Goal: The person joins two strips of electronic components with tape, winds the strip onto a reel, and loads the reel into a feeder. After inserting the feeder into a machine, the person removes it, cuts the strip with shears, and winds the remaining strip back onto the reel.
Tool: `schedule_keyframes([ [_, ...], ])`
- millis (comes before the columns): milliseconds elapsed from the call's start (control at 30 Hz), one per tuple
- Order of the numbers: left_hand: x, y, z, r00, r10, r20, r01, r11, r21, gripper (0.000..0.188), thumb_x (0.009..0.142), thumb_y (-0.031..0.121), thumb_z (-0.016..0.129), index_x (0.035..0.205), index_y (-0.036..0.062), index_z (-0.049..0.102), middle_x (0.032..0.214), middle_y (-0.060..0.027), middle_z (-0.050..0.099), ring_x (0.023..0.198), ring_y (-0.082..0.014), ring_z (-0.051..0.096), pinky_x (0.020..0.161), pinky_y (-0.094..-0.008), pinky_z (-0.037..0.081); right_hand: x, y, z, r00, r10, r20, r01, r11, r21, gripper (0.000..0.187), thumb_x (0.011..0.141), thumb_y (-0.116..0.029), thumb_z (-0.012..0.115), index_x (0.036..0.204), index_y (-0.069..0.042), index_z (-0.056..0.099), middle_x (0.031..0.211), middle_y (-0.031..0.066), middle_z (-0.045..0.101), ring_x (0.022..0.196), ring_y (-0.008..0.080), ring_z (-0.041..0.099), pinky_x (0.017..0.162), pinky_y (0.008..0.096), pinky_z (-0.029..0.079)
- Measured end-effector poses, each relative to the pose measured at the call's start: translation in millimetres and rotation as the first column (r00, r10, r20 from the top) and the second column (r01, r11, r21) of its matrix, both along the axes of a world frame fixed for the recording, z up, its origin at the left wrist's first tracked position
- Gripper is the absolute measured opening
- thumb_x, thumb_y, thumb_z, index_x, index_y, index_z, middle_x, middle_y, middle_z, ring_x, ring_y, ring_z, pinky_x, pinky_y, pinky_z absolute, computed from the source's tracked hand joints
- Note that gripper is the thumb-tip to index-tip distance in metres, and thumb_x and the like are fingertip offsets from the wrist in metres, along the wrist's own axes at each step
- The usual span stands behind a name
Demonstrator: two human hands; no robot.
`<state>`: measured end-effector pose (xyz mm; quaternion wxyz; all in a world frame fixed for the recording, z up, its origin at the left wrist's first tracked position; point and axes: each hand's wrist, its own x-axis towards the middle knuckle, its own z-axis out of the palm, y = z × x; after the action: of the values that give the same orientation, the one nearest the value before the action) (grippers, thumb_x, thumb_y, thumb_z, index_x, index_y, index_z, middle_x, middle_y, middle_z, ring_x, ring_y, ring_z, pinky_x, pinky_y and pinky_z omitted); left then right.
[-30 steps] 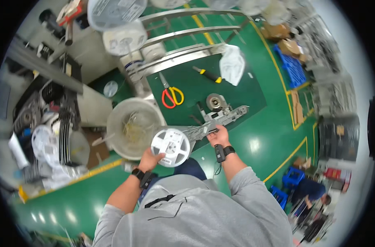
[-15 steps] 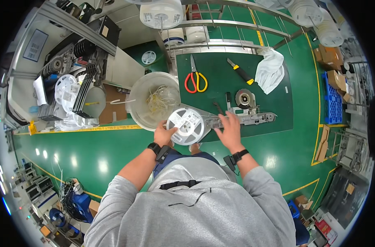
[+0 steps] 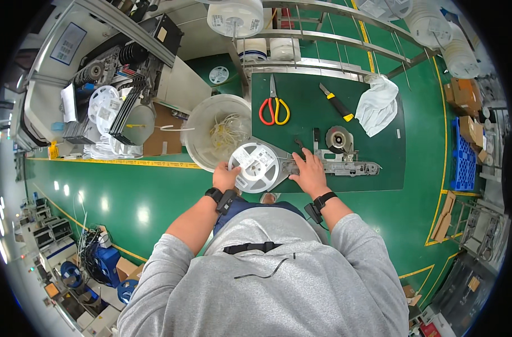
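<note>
A white component reel (image 3: 255, 168) with cut-out windows and paper labels is at the left end of a metal tape feeder (image 3: 351, 168), overlapping the feeder's rounded grey end plate. My left hand (image 3: 227, 178) is closed on the reel's left rim, with the thumb on its face. My right hand (image 3: 311, 175) lies across the feeder just right of the reel, fingers at its far side and thumb at its near side. A small tape roll (image 3: 338, 139) sits on the feeder's far side. Whether the reel is seated in the feeder cannot be made out.
Scissors (image 3: 274, 106) with red and yellow handles, a utility knife (image 3: 337, 103) and a white cloth (image 3: 377, 105) lie on the green mat (image 3: 374, 147). Left of it stands a round bin (image 3: 195, 130) with tape scraps. Beyond is a metal rack (image 3: 323, 35) with reels.
My right hand has come down from just above the feeder onto it, its fingers less spread. My left hand keeps hold of the reel. The whole view has shifted slightly.
</note>
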<state>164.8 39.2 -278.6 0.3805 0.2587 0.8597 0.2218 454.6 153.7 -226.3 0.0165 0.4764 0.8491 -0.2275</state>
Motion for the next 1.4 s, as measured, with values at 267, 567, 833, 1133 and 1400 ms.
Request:
schedule_keyframes([
  [267,-9,1,-15,0.981,0.023,0.194,-0.025,1.000,0.010,0.039,0.080,0.027,0.081,0.102,-0.0011,0.066,0.090,-0.0133,0.073,0.081,-0.0206,0.071,0.074,-0.0342,0.056,-3,0,0,0.999,-0.040,0.002,0.040,0.999,-0.014,0.075,0.069,-0.025,0.088,0.137,-0.017,0.057,0.144,0.0112,0.046,0.123,0.0332,0.050,0.105,0.0457,0.042],
  [567,-2,3,-11,0.769,0.183,0.612,-0.240,0.971,0.011,0.030,0.084,0.018,0.078,0.106,0.0045,0.063,0.089,-0.0049,0.069,0.074,-0.0161,0.065,0.062,-0.0315,0.049,-7,-3,-3,0.998,-0.063,0.006,0.063,0.998,-0.005,0.075,0.069,-0.023,0.087,0.137,-0.017,0.057,0.146,0.0113,0.045,0.123,0.0341,0.049,0.106,0.0460,0.042],
  [833,-17,8,35,0.446,0.190,0.874,-0.240,0.967,-0.088,0.016,0.088,0.004,0.068,0.099,0.0101,0.058,0.096,-0.0040,0.066,0.086,-0.0198,0.067,0.077,-0.0377,0.055,-32,-14,13,0.992,-0.110,-0.060,0.113,0.992,0.048,0.063,0.075,-0.014,0.081,0.134,-0.011,0.058,0.141,0.0129,0.048,0.122,0.0363,0.050,0.104,0.0469,0.043],
  [1133,-59,9,23,0.004,0.085,0.996,0.052,0.995,-0.085,0.015,0.089,0.003,0.052,0.099,0.0136,0.050,0.103,-0.0030,0.059,0.099,-0.0221,0.065,0.092,-0.0457,0.054,-131,-99,33,0.974,-0.077,-0.213,0.075,0.997,-0.020,0.017,0.083,-0.015,0.071,0.097,-0.006,0.072,0.095,0.0118,0.067,0.099,0.0336,0.059,0.091,0.0441,0.048],
  [1400,-85,14,14,0.008,0.058,0.998,0.266,0.962,-0.058,0.043,0.085,0.007,0.050,0.128,0.0097,0.053,0.123,-0.0079,0.063,0.112,-0.0270,0.063,0.098,-0.0487,0.050,-204,-163,31,0.724,-0.664,-0.186,0.675,0.738,-0.010,0.023,0.084,-0.017,0.073,0.103,-0.004,0.070,0.102,0.0148,0.068,0.097,0.0344,0.061,0.089,0.0431,0.049],
])
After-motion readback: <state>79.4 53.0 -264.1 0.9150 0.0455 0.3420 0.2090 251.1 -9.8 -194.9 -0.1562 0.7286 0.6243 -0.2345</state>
